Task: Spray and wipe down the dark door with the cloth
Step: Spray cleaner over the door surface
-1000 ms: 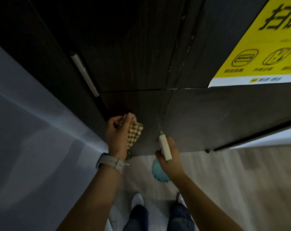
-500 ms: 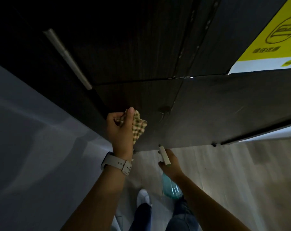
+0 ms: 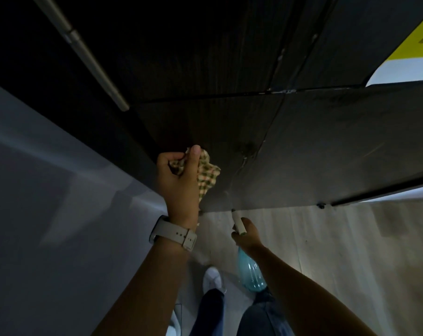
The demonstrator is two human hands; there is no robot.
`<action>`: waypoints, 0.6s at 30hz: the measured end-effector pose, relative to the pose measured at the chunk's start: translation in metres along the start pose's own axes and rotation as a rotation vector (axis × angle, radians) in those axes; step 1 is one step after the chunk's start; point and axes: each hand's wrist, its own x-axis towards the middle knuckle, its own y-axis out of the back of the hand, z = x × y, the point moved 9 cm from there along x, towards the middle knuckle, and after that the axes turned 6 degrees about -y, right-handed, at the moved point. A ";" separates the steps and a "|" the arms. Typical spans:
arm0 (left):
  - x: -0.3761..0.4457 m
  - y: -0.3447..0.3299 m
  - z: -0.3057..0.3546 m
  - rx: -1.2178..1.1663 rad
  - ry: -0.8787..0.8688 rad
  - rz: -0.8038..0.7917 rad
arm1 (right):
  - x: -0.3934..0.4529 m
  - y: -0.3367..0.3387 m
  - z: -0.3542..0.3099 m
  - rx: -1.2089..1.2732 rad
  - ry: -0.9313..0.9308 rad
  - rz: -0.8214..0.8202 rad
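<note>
The dark door (image 3: 326, 154) fills the upper half of the view, with a wet patch (image 3: 245, 147) and a drip line near its lower middle. My left hand (image 3: 179, 180) grips a bunched checked cloth (image 3: 206, 174) close against the door's lower left part. My right hand (image 3: 248, 235) holds a spray bottle (image 3: 250, 272) with a pale head and a teal body. Its nozzle points up at the door's bottom edge.
A long metal handle (image 3: 89, 59) runs along the door's left edge. A grey wall (image 3: 48, 214) stands on the left. A yellow and white poster (image 3: 409, 47) is on the door at top right. Light wooden floor (image 3: 351, 251) and my legs lie below.
My right hand with the spray bottle has dropped lower, below the door's bottom edge. A wet patch has appeared on the door. The view has tilted down.
</note>
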 end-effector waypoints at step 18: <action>-0.099 -0.074 0.017 -0.001 0.258 -0.277 | -0.127 0.225 -0.050 0.091 0.408 0.291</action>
